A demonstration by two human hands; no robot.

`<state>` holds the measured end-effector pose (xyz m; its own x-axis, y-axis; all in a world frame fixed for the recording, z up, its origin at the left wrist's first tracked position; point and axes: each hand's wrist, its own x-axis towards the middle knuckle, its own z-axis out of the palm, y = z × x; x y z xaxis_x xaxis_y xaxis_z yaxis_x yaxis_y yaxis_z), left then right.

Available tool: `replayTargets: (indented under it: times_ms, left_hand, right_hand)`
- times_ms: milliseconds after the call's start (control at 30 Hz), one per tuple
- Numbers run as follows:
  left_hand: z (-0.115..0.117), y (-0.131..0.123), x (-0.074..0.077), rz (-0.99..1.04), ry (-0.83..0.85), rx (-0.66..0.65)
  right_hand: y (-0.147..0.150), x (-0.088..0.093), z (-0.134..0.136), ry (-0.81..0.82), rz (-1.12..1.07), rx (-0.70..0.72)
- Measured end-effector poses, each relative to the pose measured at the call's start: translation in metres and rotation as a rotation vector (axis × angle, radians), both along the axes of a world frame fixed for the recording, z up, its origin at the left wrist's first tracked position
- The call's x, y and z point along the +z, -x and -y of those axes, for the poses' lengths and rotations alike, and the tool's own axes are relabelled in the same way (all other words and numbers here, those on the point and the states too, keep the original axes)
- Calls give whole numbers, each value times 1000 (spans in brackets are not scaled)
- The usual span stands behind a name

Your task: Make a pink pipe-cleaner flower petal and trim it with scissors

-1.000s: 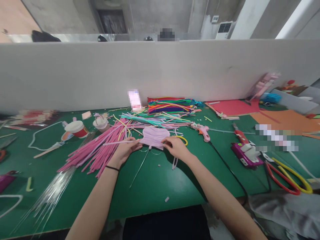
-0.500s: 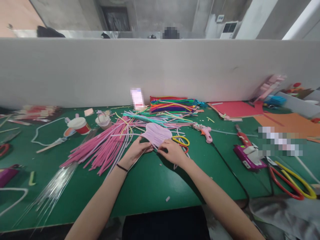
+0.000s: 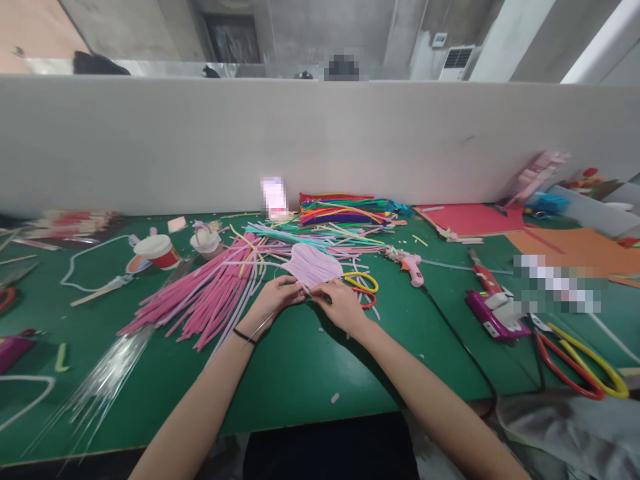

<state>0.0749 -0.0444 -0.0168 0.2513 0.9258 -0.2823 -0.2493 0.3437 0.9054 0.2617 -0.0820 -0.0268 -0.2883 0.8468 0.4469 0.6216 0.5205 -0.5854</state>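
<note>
A pale lilac panel (image 3: 313, 265), made of fuzzy pipe cleaners laid side by side, is held up between both hands over the green table. My left hand (image 3: 280, 297) pinches its lower left edge, and a thin wire runs down from these fingers past the wrist. At the lower right edge, my right hand (image 3: 343, 303) has its fingertips closed on the panel. Just behind the right hand lie scissors with yellow and red handles (image 3: 367, 283); their blades are hidden. Left of the panel spreads a pile of pink pipe cleaners (image 3: 200, 300).
Bundled coloured pipe cleaners (image 3: 345, 210) lie by the grey partition (image 3: 200, 140). A pink glue gun (image 3: 411, 267) trails its black cord on the right, near a purple power strip (image 3: 495, 317) and large scissors (image 3: 580, 363). A paper cup (image 3: 160, 252) and clear plastic sleeves (image 3: 113, 373) occupy the left.
The panel has tilted and shifted slightly up and left. My right hand has moved a little left, closer to the left fingers. The thin wire now crosses over the left wrist.
</note>
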Motion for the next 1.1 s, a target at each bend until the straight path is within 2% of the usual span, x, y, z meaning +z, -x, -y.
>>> replayTargets:
  times_ms: [533, 867, 1100]
  left_hand:
    - [-4, 7, 2, -9, -16, -44]
    - [-1, 7, 5, -5, -31, -75]
    - [-1, 5, 4, 4, -47, -45]
  right_hand:
    - [11, 10, 1, 77, -86, -24]
    - [11, 12, 2, 51, -124, -12]
    - [8, 8, 1, 47, -64, -24]
